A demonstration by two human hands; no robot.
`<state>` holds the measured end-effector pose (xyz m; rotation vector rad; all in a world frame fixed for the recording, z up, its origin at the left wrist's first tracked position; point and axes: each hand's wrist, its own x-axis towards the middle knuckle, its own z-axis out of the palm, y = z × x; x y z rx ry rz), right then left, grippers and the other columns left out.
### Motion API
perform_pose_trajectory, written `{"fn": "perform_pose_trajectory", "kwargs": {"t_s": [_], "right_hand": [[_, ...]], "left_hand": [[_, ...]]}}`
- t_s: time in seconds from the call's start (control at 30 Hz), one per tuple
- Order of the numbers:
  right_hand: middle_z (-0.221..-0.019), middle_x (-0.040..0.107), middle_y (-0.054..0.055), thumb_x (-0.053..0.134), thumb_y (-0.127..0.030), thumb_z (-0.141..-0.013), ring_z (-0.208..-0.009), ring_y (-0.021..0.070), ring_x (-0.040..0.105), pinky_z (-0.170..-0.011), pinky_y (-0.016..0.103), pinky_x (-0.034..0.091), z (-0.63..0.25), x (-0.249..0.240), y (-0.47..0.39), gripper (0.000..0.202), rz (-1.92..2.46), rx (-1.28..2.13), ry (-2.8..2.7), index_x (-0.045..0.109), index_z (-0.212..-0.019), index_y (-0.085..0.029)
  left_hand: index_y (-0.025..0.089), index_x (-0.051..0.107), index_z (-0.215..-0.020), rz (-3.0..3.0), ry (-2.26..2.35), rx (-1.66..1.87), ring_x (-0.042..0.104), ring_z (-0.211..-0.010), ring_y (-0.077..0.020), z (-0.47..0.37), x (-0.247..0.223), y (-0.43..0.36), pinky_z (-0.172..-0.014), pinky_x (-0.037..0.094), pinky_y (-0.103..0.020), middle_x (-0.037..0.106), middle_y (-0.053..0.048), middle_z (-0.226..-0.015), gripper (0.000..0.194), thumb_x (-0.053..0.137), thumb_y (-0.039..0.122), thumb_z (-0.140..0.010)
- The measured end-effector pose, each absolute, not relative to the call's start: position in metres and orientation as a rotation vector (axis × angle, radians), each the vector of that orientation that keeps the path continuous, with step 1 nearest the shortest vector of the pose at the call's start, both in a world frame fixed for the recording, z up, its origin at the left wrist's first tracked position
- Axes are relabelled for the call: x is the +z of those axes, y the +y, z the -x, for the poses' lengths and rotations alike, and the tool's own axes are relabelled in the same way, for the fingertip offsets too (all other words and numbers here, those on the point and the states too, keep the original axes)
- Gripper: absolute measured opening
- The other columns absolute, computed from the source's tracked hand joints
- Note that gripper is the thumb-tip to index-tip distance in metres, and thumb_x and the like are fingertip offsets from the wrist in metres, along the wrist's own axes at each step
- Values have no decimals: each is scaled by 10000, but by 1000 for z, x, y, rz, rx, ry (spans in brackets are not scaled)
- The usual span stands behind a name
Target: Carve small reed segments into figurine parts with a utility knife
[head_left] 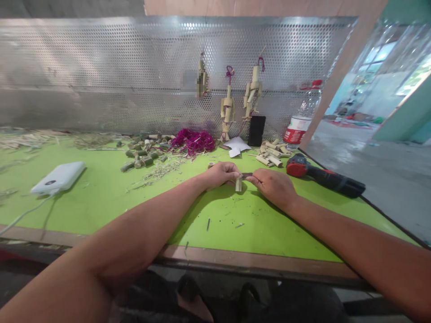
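My left hand [220, 175] is closed on a short bamboo piece [239, 185], which stands upright at the fingertips over the green table top. My right hand [274, 185] is wrapped round a knife whose handle is hidden in the fist. The dark knife blade [247, 175] reaches left to the upper end of the bamboo piece. Just behind my left hand sits another small bamboo piece [211, 165], partly covered by it. Small shavings and a dark sliver [208, 224] lie on the table in front of my hands.
Behind lie cut bamboo pieces [144, 157], purple string [193, 141] and pale bamboo tubes [271, 153]. Bamboo figures [228, 107] hang before the perforated metal panel [134, 67]. A power drill [325, 177] and a bottle [299, 125] are right; a white power bank [60, 177] is left.
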<state>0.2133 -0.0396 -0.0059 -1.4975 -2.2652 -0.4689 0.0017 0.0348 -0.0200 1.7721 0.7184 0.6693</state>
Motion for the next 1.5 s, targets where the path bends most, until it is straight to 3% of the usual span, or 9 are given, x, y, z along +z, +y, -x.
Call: {"fn": "perform_pose_trajectory", "kwargs": {"t_s": [0.53, 0.9, 1.23, 1.5], "right_hand": [[-754, 635, 19, 306, -562, -950, -634, 144, 505, -526, 266, 172, -213, -3, -40, 498, 1461, -399, -2420, 608, -792, -199], [-713, 613, 30, 256, -589, -948, -615, 142, 478, -521, 267, 159, -214, -2, -37, 565, 1519, -437, -2266, 590, -737, -186], [-730, 632, 28, 276, -577, -948, -618, 139, 498, -524, 258, 167, -214, -7, -40, 543, 1358, -351, -2593, 585, -736, -184], [-713, 611, 25, 273, -552, -959, -621, 143, 482, -527, 265, 170, -215, -6, -37, 521, 1477, -454, -2250, 568, -737, -186]], "left_hand": [[127, 623, -918, -1781, 713, 662, 630, -743, -121, -1, -20, 35, -759, 519, -341, 670, -49, -847, 309, 653, 407, -791], [132, 620, -914, -1782, 715, 655, 643, -771, -133, -1, -23, 38, -781, 519, -350, 674, -47, -835, 281, 644, 390, -804], [131, 625, -935, -1850, 742, 685, 623, -751, -118, 0, -18, 34, -755, 507, -323, 670, -49, -851, 261, 604, 371, -835], [131, 621, -902, -1790, 722, 680, 632, -746, -120, -2, -20, 36, -763, 518, -332, 669, -38, -821, 231, 624, 348, -822]]}}
